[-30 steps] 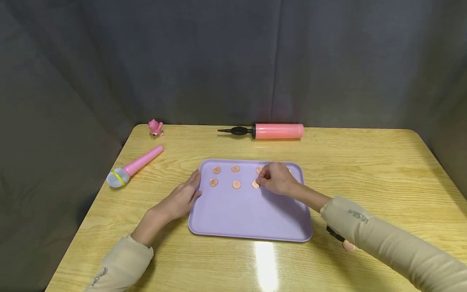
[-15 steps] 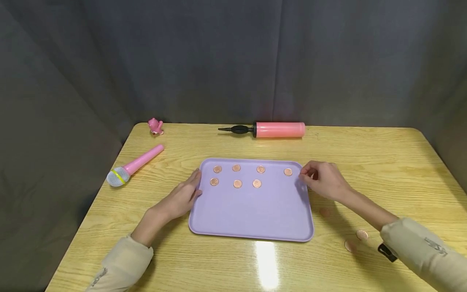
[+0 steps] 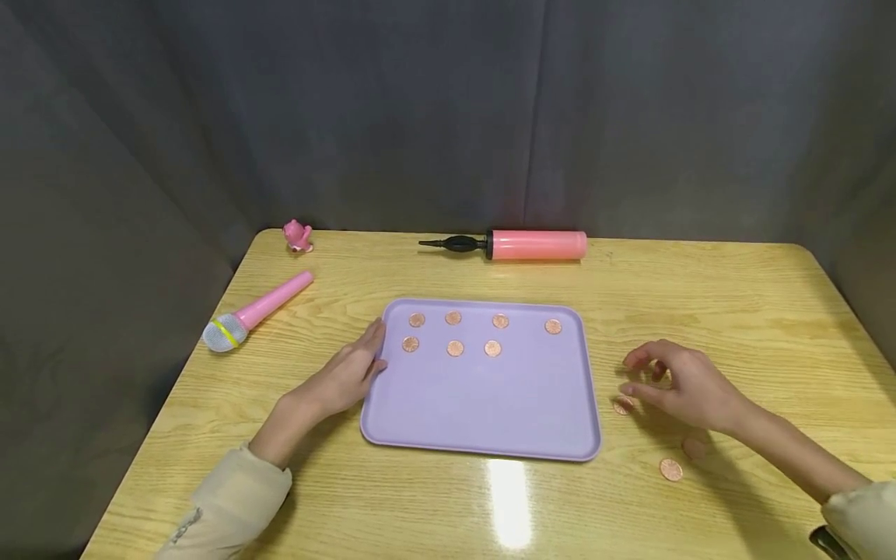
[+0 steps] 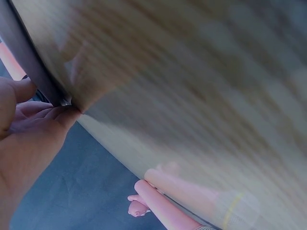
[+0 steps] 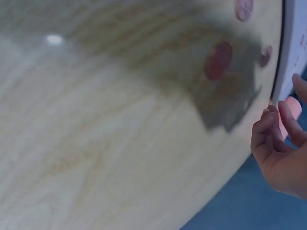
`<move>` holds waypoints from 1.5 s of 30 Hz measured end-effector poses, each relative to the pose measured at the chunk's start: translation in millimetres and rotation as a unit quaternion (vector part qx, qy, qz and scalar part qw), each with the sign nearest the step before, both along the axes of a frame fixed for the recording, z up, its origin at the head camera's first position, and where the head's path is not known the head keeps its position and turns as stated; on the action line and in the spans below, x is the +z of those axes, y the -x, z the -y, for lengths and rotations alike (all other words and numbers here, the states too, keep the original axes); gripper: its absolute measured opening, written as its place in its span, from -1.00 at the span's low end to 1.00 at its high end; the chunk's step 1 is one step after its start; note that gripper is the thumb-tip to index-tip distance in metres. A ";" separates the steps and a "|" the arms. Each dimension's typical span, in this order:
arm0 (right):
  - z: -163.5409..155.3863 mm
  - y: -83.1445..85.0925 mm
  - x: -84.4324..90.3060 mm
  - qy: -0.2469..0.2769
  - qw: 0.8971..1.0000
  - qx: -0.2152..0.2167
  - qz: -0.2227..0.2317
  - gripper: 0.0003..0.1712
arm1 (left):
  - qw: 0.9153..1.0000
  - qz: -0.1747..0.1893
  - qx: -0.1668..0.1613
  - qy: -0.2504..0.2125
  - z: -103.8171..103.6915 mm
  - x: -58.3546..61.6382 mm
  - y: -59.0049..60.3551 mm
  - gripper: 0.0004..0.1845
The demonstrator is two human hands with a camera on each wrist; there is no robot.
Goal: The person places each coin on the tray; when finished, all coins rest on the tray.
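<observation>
Purple tray sits mid-table; near two-thirds of its floor is bare, seven coins crowd only its far strip. Left hand lies against the tray's left edge, blocking that side. Right of the tray, right hand hovers low over three loose coins on the wood, just off the tray's right rim. Far right table open. Far edge: pink pump lying crosswise, pink figure at far-left corner. Toy microphone lies diagonal at left, well apart from the tray. Near edge open between the sleeves.
</observation>
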State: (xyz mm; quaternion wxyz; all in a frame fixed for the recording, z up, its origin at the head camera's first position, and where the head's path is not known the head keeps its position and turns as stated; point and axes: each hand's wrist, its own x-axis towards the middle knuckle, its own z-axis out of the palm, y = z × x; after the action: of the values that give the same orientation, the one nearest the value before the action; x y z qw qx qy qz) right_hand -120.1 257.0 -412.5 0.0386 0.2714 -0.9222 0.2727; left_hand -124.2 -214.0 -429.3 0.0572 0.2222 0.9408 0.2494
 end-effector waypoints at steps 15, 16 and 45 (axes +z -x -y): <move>1.6 -4.2 -23.0 0.005 1.000 0.009 -0.009 -0.82 | 1.000 -0.001 -0.001 0.012 -2.4 1.8 3.0 -0.38; 1.0 -4.5 -22.9 0.004 1.000 0.009 -0.007 -0.81 | 1.000 -0.003 0.000 0.012 -2.4 1.5 3.0 -0.38; 2.1 -5.4 -19.4 -0.017 1.000 -0.005 0.009 -0.74 | 1.000 0.000 0.004 0.007 -3.5 -1.0 -1.2 -0.39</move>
State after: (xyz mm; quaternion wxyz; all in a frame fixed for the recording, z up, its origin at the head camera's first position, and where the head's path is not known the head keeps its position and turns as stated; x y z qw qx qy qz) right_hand -114.7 254.8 -432.0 0.0268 0.2644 -0.9286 0.2590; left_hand -123.0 -210.5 -430.3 0.0579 0.2178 0.9435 0.2430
